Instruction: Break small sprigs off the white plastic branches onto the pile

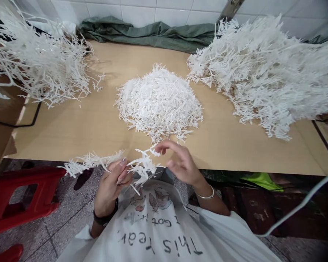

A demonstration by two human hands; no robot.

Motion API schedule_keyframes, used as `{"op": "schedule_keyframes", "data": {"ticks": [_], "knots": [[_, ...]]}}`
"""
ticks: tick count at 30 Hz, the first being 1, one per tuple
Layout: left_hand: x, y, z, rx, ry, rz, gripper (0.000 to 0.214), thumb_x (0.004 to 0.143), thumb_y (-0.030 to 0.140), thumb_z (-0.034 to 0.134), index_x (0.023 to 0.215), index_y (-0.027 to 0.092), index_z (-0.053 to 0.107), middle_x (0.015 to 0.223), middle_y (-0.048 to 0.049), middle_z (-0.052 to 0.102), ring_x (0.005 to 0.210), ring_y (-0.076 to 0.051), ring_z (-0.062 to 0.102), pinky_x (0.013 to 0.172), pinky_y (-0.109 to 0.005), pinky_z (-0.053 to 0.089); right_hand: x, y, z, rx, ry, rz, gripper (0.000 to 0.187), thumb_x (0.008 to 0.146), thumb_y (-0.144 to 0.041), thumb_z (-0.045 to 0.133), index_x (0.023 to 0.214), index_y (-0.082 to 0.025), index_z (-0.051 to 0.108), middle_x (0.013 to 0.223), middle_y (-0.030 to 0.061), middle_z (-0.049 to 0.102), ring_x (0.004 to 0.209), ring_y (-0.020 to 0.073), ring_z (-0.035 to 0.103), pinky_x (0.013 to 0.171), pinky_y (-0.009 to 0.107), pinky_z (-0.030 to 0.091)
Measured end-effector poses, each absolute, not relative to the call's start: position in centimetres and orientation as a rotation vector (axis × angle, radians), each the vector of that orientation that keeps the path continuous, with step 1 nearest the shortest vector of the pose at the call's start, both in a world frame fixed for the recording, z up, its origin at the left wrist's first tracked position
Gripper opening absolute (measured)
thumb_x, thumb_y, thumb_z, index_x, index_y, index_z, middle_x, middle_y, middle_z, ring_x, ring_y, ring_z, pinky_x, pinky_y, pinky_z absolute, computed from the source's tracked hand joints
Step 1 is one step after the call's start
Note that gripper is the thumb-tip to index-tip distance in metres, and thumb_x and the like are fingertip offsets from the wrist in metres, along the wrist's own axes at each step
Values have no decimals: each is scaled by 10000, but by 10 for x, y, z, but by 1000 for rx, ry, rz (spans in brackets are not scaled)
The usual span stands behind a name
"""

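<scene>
My left hand [116, 182] is closed on a bunch of white branched plastic sprigs [143, 169]. Their thin forked ends stick out on both sides of the fingers, with one bundle [91, 162] reaching left over the table edge. At the right end of the bunch is my right hand [182, 162], its index finger stretched out against a sprig tip and its thumb apart from it. Whether those fingertips press on the sprig I cannot tell. Beyond both hands lies a mound of short white plastic pieces [160, 103] on the wooden table [98, 127].
A large heap of white sprigs [273, 72] covers the table's right side, and longer tangled sprigs [49, 65] fill the left. Green cloth [153, 34] runs along the tiled wall. A red stool [24, 196] stands at lower left. A pale cable [300, 203] crosses the lower right.
</scene>
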State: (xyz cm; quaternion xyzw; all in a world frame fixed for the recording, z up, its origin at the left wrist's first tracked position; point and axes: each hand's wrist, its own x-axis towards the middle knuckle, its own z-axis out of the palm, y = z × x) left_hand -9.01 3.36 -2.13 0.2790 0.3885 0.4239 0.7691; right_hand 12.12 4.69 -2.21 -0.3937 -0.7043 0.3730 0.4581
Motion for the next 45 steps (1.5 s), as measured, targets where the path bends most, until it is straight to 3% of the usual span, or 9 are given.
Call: {"op": "schedule_keyframes", "data": {"ticks": [3,10,18,24,27,33,39,42,45], "knots": [[-90,32,-19,631,791,791,593,750,472,681,441,149,292,406,88,164,371,-18,140,366,-151,200,113,44,-19,-970,-1762,1085,223,912,-383,493,897,-182,590,787,43,628,721,136,588,652,274,464],[-97,22,-19,641,817,727,527,774,473,665,491,156,354,430,88,200,383,-28,156,379,-176,162,134,40,-11,-1076,-1722,1267,428,945,-317,453,542,-182,401,456,-55,395,420,50,356,441,219,276],[-91,15,-21,754,785,645,539,830,500,590,486,164,347,455,67,237,415,-50,195,403,-207,175,134,27,-11,-1261,-1561,1018,403,945,-369,444,598,-175,516,395,-64,363,348,58,358,387,220,268],[-108,19,-18,568,852,799,538,717,460,721,470,163,348,405,101,153,357,-27,113,335,-159,136,189,51,-7,-1373,-951,87,423,921,-429,437,571,-202,509,436,-19,415,375,99,429,418,266,293],[-120,24,-17,490,882,956,634,697,415,747,434,157,231,408,99,112,377,-22,86,335,-133,165,216,65,-14,-1415,-953,30,437,914,-428,446,527,-230,407,450,-38,363,383,92,358,445,269,302],[-109,29,-20,383,726,912,657,708,372,735,450,164,168,419,102,72,386,-23,82,328,-99,183,186,72,-35,-1534,-1407,559,296,949,-364,345,705,-214,418,593,-31,459,502,108,431,509,246,350],[-100,34,-15,281,650,970,604,738,308,707,475,174,180,441,102,73,389,-31,115,331,-101,194,179,74,-36,-1782,-1532,273,300,896,-395,459,741,-171,587,496,-46,401,447,97,347,505,260,263],[-98,36,-12,250,619,991,588,758,292,686,472,178,184,445,101,75,386,-35,134,335,-111,199,184,75,-40,-1890,-1468,163,409,808,-493,588,567,-168,531,441,-53,353,441,90,336,512,265,261],[-95,37,-12,237,608,993,582,760,300,688,466,178,201,441,100,81,392,-38,134,339,-119,194,181,70,-39,-1917,-1368,52,395,716,-525,686,647,-183,501,493,-59,396,472,97,381,527,259,300]]}}
